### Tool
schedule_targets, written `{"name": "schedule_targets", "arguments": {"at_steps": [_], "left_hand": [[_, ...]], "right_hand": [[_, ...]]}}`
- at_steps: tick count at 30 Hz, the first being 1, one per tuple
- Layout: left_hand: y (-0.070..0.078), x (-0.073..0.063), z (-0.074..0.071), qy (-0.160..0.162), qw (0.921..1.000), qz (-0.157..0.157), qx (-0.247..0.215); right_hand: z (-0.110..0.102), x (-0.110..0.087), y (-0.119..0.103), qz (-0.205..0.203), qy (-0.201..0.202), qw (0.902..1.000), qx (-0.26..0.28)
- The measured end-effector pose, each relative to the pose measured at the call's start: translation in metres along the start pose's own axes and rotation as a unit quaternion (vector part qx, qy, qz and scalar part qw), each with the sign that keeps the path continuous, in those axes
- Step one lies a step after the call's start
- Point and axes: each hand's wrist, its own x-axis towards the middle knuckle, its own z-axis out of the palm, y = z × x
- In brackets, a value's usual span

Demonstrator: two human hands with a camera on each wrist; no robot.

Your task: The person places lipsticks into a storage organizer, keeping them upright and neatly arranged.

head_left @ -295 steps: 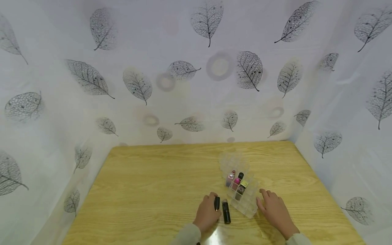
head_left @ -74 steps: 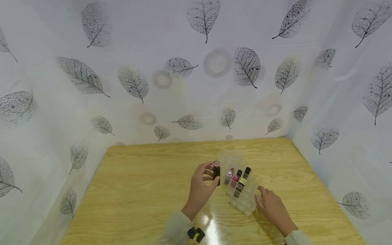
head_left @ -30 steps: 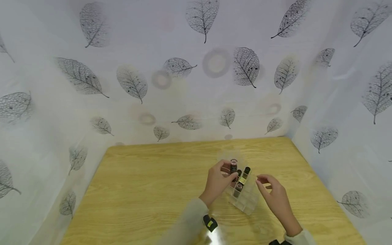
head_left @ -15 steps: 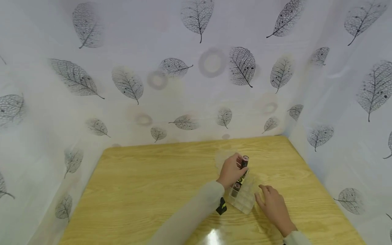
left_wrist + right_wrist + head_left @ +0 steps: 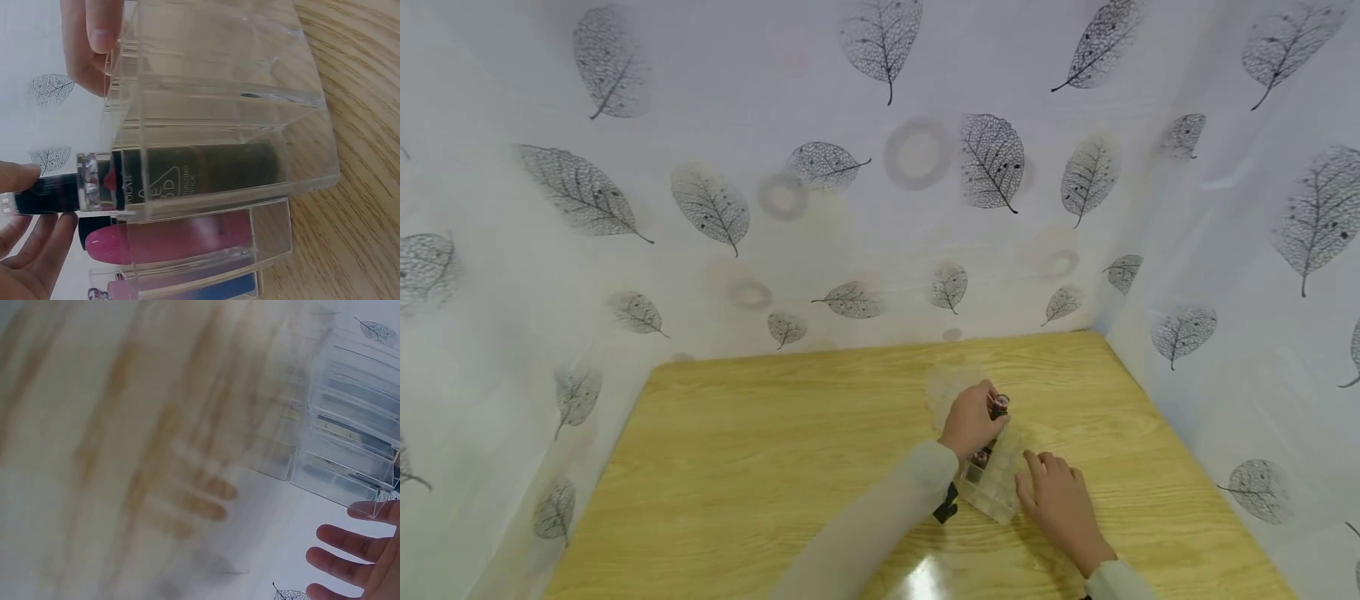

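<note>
My left hand pinches a dark lipstick tube between thumb and fingers, over the far row of a clear stepped lipstick organizer. The left wrist view shows the tube's black part between the fingertips; its lower end is hidden. A dark lipstick with a jewelled band stands in a front compartment, beside a bright pink tube and a pink-and-blue tube. My right hand lies at the organizer's right side, fingers loosely extended, a fingertip by its corner in the right wrist view.
The organizer stands on a wood-grain table. A white curtain printed with grey leaves encloses the back and both sides. The forearm and sleeve of my left arm cross the table's front.
My left hand has carried the lipstick rightward from beside the organizer to its far row and lowered it slightly. The right hand has drawn in toward the organizer's side.
</note>
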Motion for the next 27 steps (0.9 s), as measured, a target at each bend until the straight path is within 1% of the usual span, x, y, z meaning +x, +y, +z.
{"name": "schedule_targets", "arguments": {"at_steps": [7, 13, 18, 20, 23, 27], "left_hand": [[0.0, -0.004, 0.001, -0.01, 0.9997, 0.008, 0.021], [0.002, -0.005, 0.001, -0.007, 0.9986, 0.019, 0.049], [0.004, -0.005, -0.003, -0.005, 0.9978, 0.025, 0.061], [0.005, -0.007, -0.005, -0.008, 0.9967, 0.033, 0.074], [0.006, -0.011, -0.011, -0.015, 0.9911, 0.065, 0.115], [0.006, -0.025, -0.025, -0.021, 0.9756, 0.116, 0.185]], "right_hand": [[0.0, 0.0, -0.003, 0.008, -0.029, 0.9995, 0.009], [-0.001, -0.001, -0.003, 0.009, -0.031, 0.9994, 0.01], [-0.001, 0.002, -0.003, 0.009, -0.036, 0.9992, 0.016], [-0.001, 0.002, -0.003, 0.011, -0.038, 0.999, 0.018], [-0.001, 0.002, -0.002, 0.012, -0.04, 0.9989, 0.021], [-0.001, 0.001, -0.002, 0.011, -0.039, 0.9991, 0.016]]}}
